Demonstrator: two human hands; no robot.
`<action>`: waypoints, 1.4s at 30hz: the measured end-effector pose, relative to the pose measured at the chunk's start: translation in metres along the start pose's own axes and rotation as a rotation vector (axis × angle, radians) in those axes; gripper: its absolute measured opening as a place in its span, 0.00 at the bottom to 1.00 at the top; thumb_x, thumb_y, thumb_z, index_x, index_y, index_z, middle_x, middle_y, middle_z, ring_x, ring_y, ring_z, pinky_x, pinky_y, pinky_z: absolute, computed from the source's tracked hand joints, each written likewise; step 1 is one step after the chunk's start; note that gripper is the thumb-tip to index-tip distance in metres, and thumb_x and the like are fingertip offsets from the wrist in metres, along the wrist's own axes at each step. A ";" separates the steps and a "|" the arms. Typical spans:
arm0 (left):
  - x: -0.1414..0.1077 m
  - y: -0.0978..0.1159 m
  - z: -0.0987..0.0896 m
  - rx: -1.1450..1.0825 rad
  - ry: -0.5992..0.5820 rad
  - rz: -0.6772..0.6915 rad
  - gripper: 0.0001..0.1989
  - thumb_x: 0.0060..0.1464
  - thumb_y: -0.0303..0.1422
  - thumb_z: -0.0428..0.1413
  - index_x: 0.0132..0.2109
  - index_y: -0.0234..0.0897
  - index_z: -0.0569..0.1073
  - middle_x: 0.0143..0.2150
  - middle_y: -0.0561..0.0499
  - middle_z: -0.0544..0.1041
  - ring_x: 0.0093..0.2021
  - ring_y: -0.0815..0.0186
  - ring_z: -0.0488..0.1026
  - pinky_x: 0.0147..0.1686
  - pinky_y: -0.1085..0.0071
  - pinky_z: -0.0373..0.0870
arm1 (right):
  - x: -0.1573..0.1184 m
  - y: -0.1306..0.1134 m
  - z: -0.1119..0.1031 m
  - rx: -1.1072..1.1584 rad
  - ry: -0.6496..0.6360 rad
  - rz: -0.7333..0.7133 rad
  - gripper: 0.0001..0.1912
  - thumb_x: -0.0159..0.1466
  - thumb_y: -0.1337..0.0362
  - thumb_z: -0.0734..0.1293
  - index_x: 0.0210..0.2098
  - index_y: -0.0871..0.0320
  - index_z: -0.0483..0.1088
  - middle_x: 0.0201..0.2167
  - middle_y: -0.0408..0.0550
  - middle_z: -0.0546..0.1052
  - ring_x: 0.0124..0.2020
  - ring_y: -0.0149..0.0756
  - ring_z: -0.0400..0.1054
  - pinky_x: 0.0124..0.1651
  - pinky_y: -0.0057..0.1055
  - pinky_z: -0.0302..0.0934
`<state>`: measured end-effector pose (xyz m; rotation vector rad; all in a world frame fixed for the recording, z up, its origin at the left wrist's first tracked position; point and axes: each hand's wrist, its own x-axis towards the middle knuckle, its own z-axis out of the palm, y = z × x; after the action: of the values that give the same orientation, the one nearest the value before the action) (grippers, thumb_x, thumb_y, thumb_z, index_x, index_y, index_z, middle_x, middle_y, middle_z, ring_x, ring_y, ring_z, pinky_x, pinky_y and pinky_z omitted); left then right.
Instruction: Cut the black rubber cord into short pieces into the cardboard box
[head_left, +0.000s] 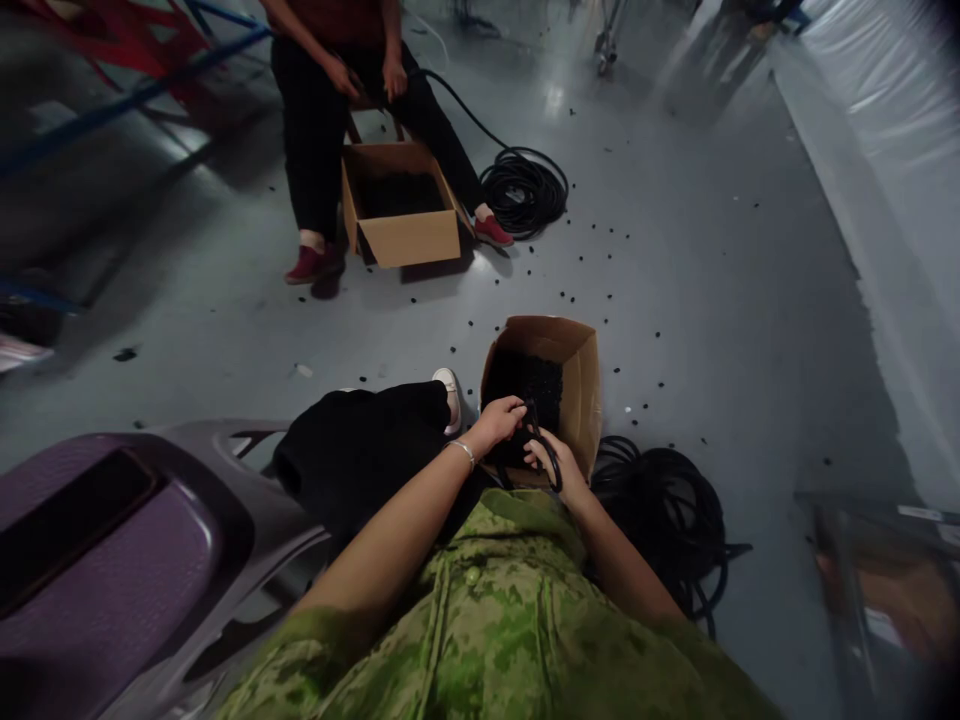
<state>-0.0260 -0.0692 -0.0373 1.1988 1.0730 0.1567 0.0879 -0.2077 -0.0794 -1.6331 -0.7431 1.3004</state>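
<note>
- Two hands are busy at lower centre of the frame, right over the near cardboard box (581,385). The left hand (499,420) is curled with fingertips pinching the top of a black hose (551,462); the right hand (559,470) is closed around the same hose a bit lower, where it loops past the palm.
- That hose seems to run down to the big loose black coil (667,520) on the floor just right of the box, at lower right of centre.
- The near box looks about full of small dark pieces; can't tell exactly what they are, too dark in there.
- My take on doing this bit well: keep both grips close together so the hose doesn't flop, work right above the box opening so bits drop inside, and feed slack from the coil without kinking it.
- Lots of little black bits (600,235) are scattered over the grey floor (712,300) mid-frame, so plenty have missed.
- Far end, upper centre: another person (330,110) sits behind a second box (401,205), hands on their own hose, with another coil (523,190) just right of it.
</note>
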 end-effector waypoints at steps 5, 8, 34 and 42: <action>-0.001 0.001 0.000 0.045 -0.016 -0.011 0.08 0.60 0.27 0.51 0.32 0.35 0.69 0.21 0.58 0.65 0.17 0.75 0.58 0.18 0.77 0.56 | 0.008 -0.001 -0.002 -0.049 -0.008 -0.011 0.30 0.60 0.48 0.70 0.56 0.57 0.72 0.34 0.46 0.77 0.29 0.32 0.72 0.33 0.29 0.65; -0.003 0.002 0.000 0.066 -0.015 -0.010 0.08 0.61 0.27 0.51 0.32 0.35 0.70 0.21 0.58 0.65 0.17 0.75 0.58 0.18 0.77 0.55 | 0.009 -0.001 -0.002 -0.064 -0.019 -0.019 0.30 0.60 0.48 0.69 0.57 0.58 0.71 0.36 0.46 0.78 0.30 0.32 0.72 0.34 0.29 0.65; -0.006 0.001 0.003 0.184 -0.033 -0.022 0.07 0.60 0.30 0.52 0.32 0.35 0.70 0.21 0.58 0.65 0.18 0.75 0.59 0.18 0.78 0.55 | 0.009 0.008 -0.003 -0.034 -0.032 -0.017 0.28 0.61 0.47 0.68 0.54 0.59 0.73 0.33 0.46 0.78 0.28 0.31 0.72 0.31 0.26 0.65; -0.002 -0.003 0.002 0.249 -0.051 0.006 0.09 0.57 0.34 0.55 0.31 0.34 0.72 0.20 0.57 0.66 0.18 0.73 0.60 0.19 0.77 0.56 | 0.010 0.013 -0.003 -0.213 0.028 -0.069 0.29 0.62 0.45 0.66 0.55 0.59 0.73 0.30 0.45 0.77 0.25 0.32 0.70 0.29 0.27 0.65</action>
<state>-0.0271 -0.0734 -0.0384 1.4214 1.0663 -0.0034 0.0922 -0.2050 -0.0952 -1.7734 -0.9385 1.1791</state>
